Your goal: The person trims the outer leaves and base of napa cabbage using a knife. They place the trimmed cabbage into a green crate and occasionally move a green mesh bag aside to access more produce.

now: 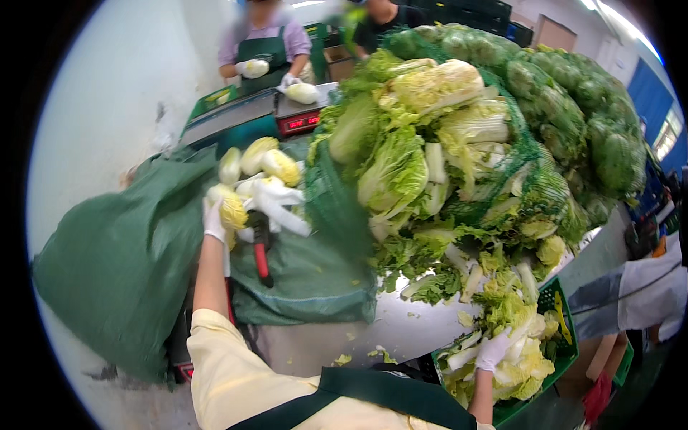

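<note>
My left hand [214,219], in a thin white glove, holds a trimmed yellow napa cabbage heart [232,208] at the left of the work surface. Several more trimmed hearts [280,165] lie just beyond it, beside crumpled white material [277,204] that I cannot identify. A red-and-black-handled tool [260,258] rests near that hand; its working end is hidden. Low on the right, my gloved right hand [493,350] touches loose cabbage leaves [518,371] in a green plastic crate [559,352]. Whether its fingers grip a leaf is unclear.
Untrimmed napa cabbages [398,172] spill from a green mesh sack [518,161], with fuller sacks [543,102] behind. Green woven sheeting [134,231] drapes the left. Across the table, a person in an apron [263,48] handles cabbage at a digital scale [298,123]; another person [384,21] stands nearby.
</note>
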Tool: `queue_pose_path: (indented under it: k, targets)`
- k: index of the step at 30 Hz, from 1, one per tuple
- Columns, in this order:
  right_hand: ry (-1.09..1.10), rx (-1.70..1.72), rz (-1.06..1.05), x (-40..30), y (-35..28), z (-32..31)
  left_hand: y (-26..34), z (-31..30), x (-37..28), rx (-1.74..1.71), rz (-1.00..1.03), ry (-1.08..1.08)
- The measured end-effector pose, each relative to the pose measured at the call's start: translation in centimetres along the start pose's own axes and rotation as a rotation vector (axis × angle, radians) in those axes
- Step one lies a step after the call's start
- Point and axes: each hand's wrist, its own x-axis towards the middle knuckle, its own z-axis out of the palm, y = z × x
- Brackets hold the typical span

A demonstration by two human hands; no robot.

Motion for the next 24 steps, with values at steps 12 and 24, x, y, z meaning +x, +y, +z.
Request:
queue_pose_path:
  k: [12, 24]
  targets:
    - [-0.111, -0.218, 0.445, 7.4, 21.0, -6.5, -8.1, 33.3, -19.7, 0.707, 0.782, -0.745]
    - [-0.431, 0.627, 0.293, -1.7, 10.9, -16.2, -7.9, 37.4, -19.0, 0.468, 0.737, -0.727]
